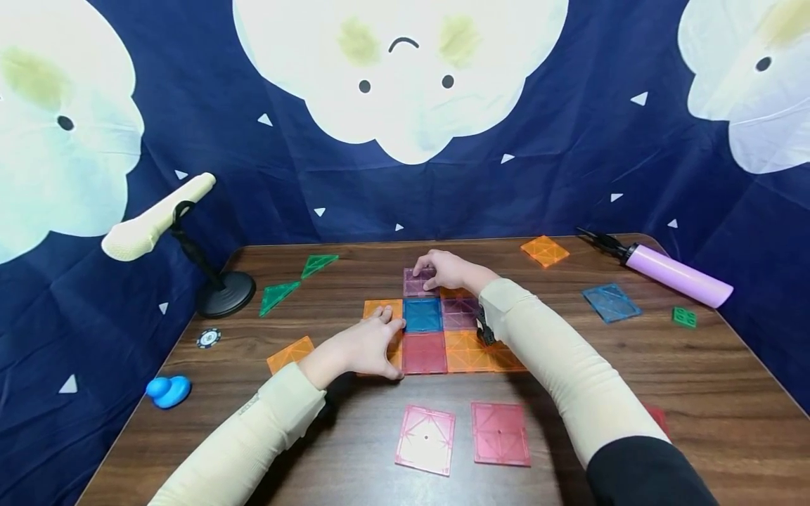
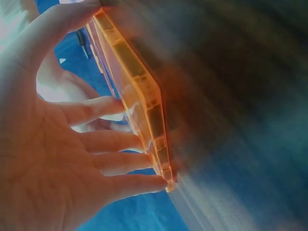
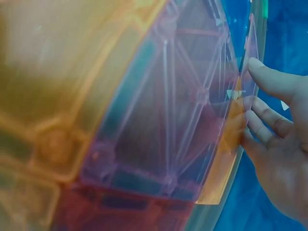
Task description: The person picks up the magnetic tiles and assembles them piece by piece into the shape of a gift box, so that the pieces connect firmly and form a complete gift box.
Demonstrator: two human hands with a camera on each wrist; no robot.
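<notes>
Flat see-through magnetic tiles lie edge to edge in a block on the table. My left hand (image 1: 367,346) spreads over the orange tiles (image 1: 375,306) at its left side, the thumb at the near edge; in the left wrist view the fingertips touch an orange tile (image 2: 155,121). At the far side my right hand (image 1: 451,270) pinches a purple tile (image 1: 414,287) between thumb and fingers. That tile stands against the far edge of the blue tile (image 1: 422,315). Beside the blue tile lie another purple tile (image 1: 457,313) and a dark pink tile (image 1: 425,353).
Two pink tiles (image 1: 500,433) lie in front. Loose green triangles (image 1: 278,296), an orange tile (image 1: 544,251) and a blue tile (image 1: 611,303) lie around. A black stand (image 1: 226,294), a blue duck (image 1: 168,391), a poker chip (image 1: 209,338), a green brick (image 1: 684,317) and a purple pump (image 1: 678,275) are farther out.
</notes>
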